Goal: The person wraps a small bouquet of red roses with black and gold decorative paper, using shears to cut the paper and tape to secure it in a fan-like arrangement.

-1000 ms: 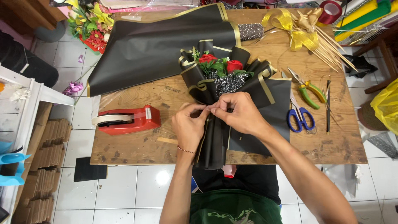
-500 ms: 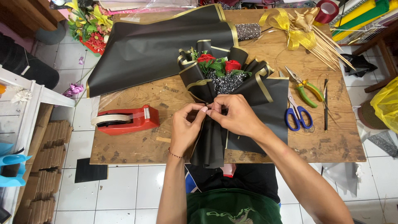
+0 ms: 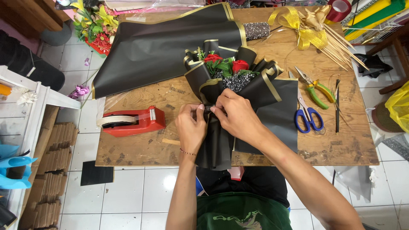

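1. Pinching at the narrow neck of a bouquet (image 3: 226,85), both hands meet above the middle of the wooden tabletop (image 3: 140,149); the left hand (image 3: 191,127) and right hand (image 3: 236,115) press thumb and fingertips together on the black wrapping, though whatever thin piece they grip between them is too small to make out.
2. The bouquet lies with its red roses and green leaves pointing away from the person, wrapped in black paper edged with gold; its lower end hangs past the near edge of the tabletop and is partly hidden by the forearms.
3. A large sheet of black paper (image 3: 162,47) spreads behind the bouquet, its left corner drooping off the tabletop.
4. A red tape dispenser (image 3: 134,121) sits left of the hands.
5. Blue-handled scissors (image 3: 307,115) and green-handled pliers (image 3: 315,87) lie to the right, near a gold ribbon bow (image 3: 302,25) and wooden sticks (image 3: 341,51), with the bow's top cut off by the frame edge.
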